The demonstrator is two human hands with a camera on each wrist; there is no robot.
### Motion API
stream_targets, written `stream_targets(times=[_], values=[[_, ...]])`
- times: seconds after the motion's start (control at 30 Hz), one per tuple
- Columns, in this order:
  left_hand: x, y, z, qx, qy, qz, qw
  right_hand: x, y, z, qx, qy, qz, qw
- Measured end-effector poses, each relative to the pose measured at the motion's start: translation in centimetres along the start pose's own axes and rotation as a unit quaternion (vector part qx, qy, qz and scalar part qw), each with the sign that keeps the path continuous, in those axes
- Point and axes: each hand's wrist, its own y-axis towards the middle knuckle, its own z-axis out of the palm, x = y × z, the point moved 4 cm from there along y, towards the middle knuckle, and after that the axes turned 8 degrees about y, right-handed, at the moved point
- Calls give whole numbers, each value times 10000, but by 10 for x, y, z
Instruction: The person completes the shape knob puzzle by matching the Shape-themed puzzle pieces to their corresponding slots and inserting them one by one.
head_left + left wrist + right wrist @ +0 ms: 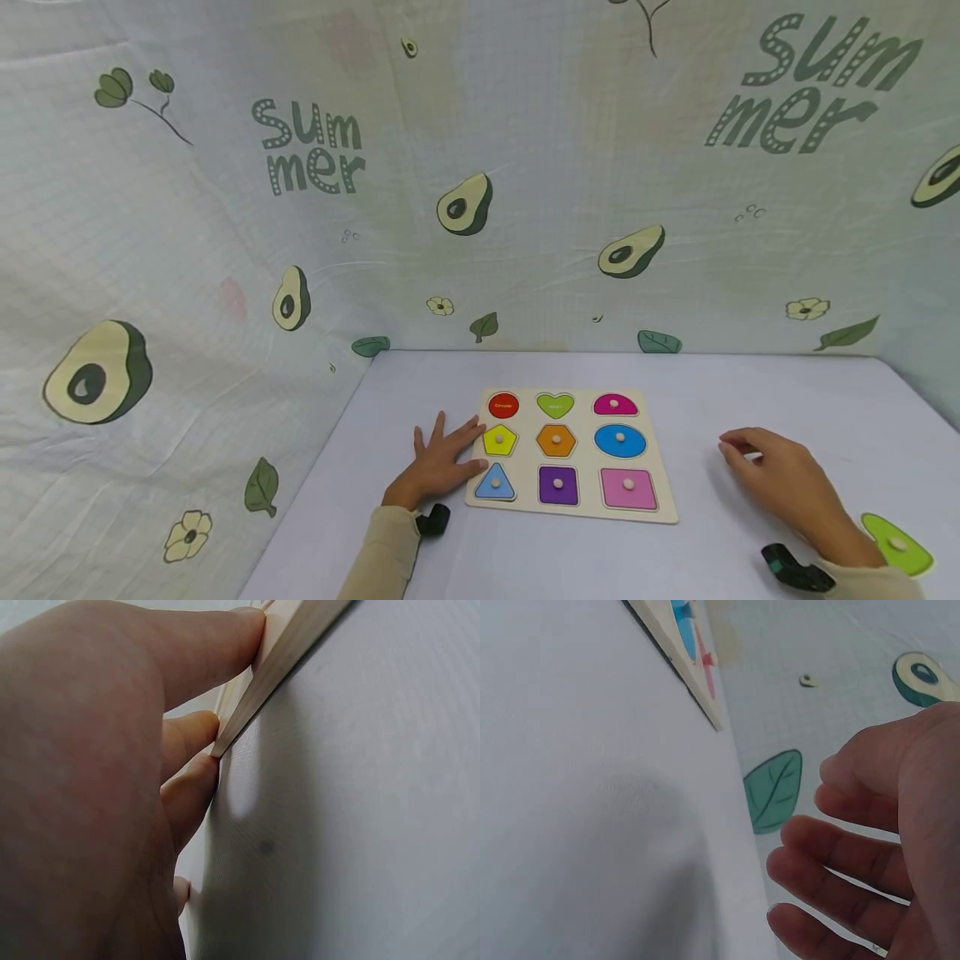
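Observation:
A wooden shape puzzle board [517, 504] lies on the table with several coloured knobbed pieces, among them a purple square [548, 495] and a blue oval [606, 443]. Its red circle spot [503, 412] and green heart spot [555, 412] show printed words and no knob. My left hand [437, 467] rests at the board's left edge, fingers spread, thumb and fingertips touching it. To the right of the board, my right hand [783, 479] hovers over the table with loosely bent fingers and holds nothing. A green knobbed piece [911, 557], partly hidden by the right wrist, lies at the far right.
The white table [712, 383] meets a hanging cloth [525, 275] printed with avocados, leaves and lettering along its back edge. The cloth also runs down the left side. Dark wrist cameras sit on both wrists.

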Motion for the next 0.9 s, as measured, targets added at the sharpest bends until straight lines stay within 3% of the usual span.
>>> stream_targets(times=[0.37,0.73,0.9], values=[[-1,0,1,22,-48,-40,10000,-31,-20,-26,71,-114,353,9993],[1,2,0,52,33,-47,10000,-79,-44,-36,-132,-431,1447,9884],[0,4,-2,39,-10,-19,10000,-103,-55,-42,119,-549,1947,9792]])
